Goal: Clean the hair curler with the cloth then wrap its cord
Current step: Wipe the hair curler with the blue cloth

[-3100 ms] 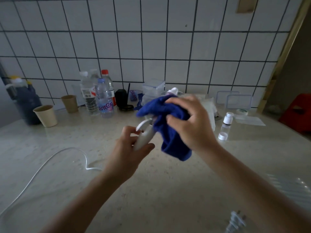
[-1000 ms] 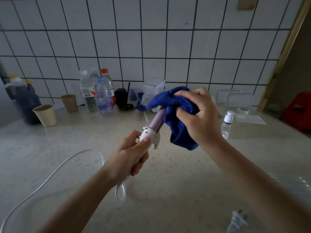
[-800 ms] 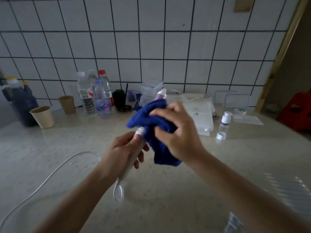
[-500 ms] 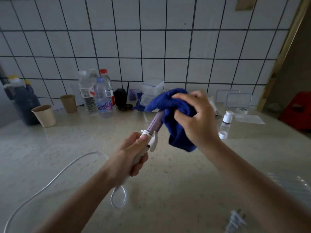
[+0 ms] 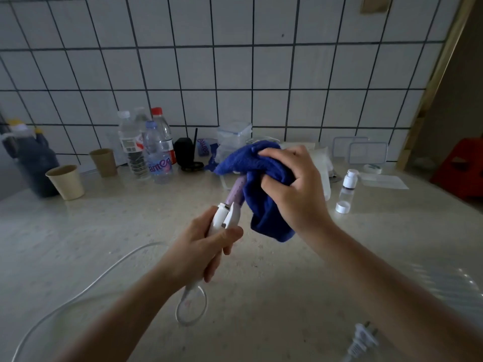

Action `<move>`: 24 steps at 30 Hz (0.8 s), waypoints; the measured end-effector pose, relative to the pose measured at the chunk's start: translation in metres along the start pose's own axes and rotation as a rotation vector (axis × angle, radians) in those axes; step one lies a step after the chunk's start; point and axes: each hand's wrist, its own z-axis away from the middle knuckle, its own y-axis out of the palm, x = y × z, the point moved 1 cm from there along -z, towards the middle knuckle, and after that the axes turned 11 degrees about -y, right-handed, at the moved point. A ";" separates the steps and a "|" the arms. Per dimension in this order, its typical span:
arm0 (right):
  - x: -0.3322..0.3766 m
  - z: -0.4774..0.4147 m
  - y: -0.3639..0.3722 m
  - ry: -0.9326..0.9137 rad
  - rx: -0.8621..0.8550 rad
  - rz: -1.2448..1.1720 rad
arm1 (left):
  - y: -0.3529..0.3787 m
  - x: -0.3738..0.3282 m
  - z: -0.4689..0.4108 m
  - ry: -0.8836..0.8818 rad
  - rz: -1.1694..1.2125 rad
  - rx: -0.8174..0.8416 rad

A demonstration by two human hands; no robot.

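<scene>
**A:** Entry one: the grips?

**B:** The left hand has its fingers curled tight round the handle of the white-and-lilac plastic hair curler. The curler is held above the speckled beige counter with its barrel tilted up and away, probably to steady it for wiping. The right hand clamps the blue terry cloth around the barrel's far end.

**A:** The cord?

**B:** The thin white cord loops from the handle's base and trails left, not yet wrapped. The white plug lies on the counter near the front edge.

**A:** Containers?

**B:** A tan paper cup, contents not visible. Clear plastic bottles at the wall, fill level unclear. A clear lidded box, contents unreadable.
</scene>
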 end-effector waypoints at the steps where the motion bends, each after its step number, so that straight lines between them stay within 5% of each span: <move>1: 0.000 0.000 -0.001 0.004 0.009 -0.007 | 0.000 0.001 0.000 0.008 -0.007 0.005; 7: 0.016 0.028 0.030 -0.050 0.268 -0.077 | -0.005 0.007 -0.005 -0.062 0.251 -0.132; 15: -0.004 0.000 -0.001 0.136 0.057 -0.032 | -0.003 -0.001 -0.001 -0.064 0.158 0.041; 24: -0.007 0.001 0.001 0.255 0.057 -0.141 | -0.009 0.008 -0.006 -0.229 0.420 0.133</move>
